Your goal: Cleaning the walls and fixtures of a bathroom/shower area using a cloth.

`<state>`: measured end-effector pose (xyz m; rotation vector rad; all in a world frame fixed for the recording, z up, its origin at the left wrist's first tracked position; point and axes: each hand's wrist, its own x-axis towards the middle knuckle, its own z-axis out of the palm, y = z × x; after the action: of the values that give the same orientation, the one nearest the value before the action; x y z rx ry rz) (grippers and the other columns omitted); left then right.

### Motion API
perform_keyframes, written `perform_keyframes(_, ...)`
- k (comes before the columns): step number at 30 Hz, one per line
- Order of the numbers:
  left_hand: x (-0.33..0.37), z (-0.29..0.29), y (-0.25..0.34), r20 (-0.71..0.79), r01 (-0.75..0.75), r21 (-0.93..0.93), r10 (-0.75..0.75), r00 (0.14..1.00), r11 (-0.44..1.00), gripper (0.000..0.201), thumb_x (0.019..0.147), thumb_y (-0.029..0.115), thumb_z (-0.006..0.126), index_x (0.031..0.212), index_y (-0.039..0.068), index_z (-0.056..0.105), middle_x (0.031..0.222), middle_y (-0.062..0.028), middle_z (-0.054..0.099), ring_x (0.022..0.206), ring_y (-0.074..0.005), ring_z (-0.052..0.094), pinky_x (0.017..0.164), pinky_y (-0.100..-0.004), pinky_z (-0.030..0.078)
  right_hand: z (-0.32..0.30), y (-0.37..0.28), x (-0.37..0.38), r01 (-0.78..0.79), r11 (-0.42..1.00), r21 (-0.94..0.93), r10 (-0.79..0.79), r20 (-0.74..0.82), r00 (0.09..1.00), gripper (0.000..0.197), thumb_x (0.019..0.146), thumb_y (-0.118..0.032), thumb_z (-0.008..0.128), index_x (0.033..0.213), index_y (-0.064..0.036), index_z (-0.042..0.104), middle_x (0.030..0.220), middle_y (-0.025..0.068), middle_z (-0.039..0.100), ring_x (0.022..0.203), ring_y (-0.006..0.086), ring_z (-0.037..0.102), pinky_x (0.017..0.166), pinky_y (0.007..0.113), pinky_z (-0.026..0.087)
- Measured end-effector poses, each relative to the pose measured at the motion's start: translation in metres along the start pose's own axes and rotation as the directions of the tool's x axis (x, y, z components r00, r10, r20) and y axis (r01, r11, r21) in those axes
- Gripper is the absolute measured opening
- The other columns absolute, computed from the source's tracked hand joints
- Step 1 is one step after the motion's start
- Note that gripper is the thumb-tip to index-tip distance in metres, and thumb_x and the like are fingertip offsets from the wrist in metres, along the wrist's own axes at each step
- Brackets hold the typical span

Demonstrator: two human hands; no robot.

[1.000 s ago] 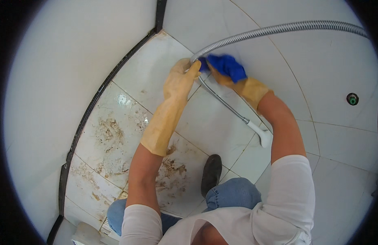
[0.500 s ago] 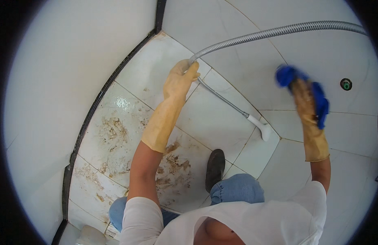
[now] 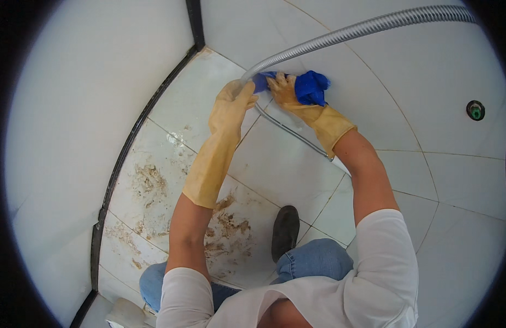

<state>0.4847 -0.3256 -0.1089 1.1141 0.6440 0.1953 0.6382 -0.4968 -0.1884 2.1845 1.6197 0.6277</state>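
My left hand (image 3: 231,101), in a yellow rubber glove, is closed around the silver shower hose (image 3: 346,35). Past the hand the hose runs down to a white shower head (image 3: 341,165), now mostly hidden behind my right forearm. My right hand (image 3: 286,92), gloved in the same yellow rubber, presses a blue cloth (image 3: 312,87) against the white tiled wall just right of my left hand. Part of the cloth shows between the two hands, beside the hose.
Brown dirt (image 3: 228,227) is smeared over the white floor tiles left of my shoe (image 3: 286,232). A black strip (image 3: 121,142) edges the pale panel on the left. A round wall fitting with a green centre (image 3: 475,111) sits at the right. Something whitish (image 3: 125,313) stands at the lower left.
My right hand has swept the blue cloth leftward along the wall, from the right side to close by my left hand. My left hand keeps its hold on the hose, shifted slightly left.
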Motion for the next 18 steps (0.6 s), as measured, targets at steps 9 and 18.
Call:
perform_keyframes(9, 0.002, 0.010, 0.005, 0.018, 0.014, -0.005, -0.014, 1.000, 1.000, 0.041, 0.095, 0.030, 0.070, 0.119, -0.001, 0.062, 0.113, -0.0095, 0.067, 0.097, -0.0203, 0.069, 0.092, -0.0304, 0.055, 0.011, 0.025, -0.234, 0.100, 0.994, 0.052, -0.111, 0.292, 0.950, 0.035, 0.087, -0.024, 0.061, 0.118, -0.0106, 0.070, 0.125, 0.0185, 0.064, 0.108, 0.0348, 0.063, 0.086, 0.053, 0.049)
perform_keyframes(18, -0.005, 0.003, 0.008, 0.074, 0.012, -0.039, -0.009, 0.997, 0.999, 0.035, 0.095, 0.031, 0.070, 0.116, 0.003, 0.064, 0.114, -0.0087, 0.067, 0.097, -0.0202, 0.070, 0.092, -0.0314, 0.055, -0.249, 0.142, -0.196, -0.318, 0.846, -0.428, 0.247, -0.213, 0.945, 0.020, 0.083, -0.023, 0.075, 0.102, -0.0198, 0.074, 0.123, 0.0012, 0.067, 0.104, 0.0323, 0.067, 0.066, 0.037, 0.050)
